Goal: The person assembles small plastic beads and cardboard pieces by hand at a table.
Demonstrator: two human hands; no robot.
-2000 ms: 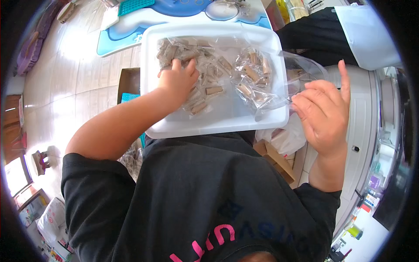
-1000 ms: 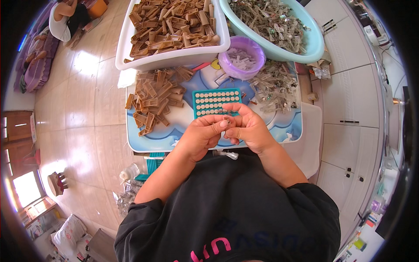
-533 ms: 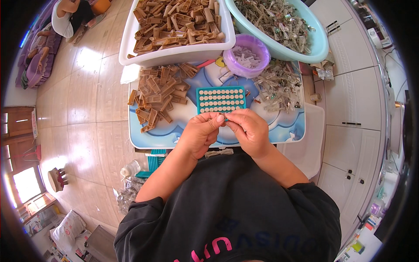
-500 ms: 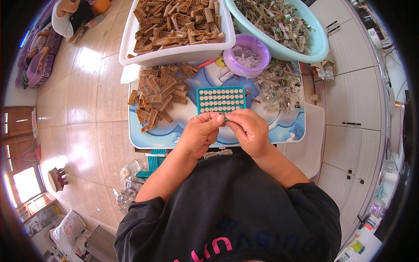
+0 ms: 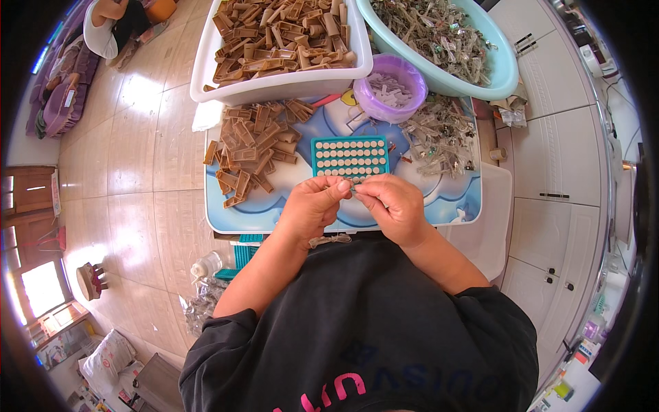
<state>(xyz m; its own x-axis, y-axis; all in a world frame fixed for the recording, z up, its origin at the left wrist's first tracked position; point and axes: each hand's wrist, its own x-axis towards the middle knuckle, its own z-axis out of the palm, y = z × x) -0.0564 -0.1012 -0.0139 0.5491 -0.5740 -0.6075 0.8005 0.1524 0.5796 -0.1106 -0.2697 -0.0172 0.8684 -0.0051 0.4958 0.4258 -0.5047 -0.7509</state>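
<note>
My left hand and my right hand meet fingertip to fingertip over the near edge of a blue and white mat, pinching one small grey part between them. Just beyond the fingers lies a teal tray with rows of round pale pieces. A heap of brown plastic pieces lies on the mat to the left, and a pile of clear and metal parts to the right.
A white tub full of brown pieces stands at the back, beside a light blue basin of metal parts and a purple bowl. White cabinet doors run along the right. Another person sits on the tiled floor at the top left.
Two seconds ago my hands held a white tub of bagged parts near my chest. Since one second ago they have stayed together over the mat, fingers working the small part.
</note>
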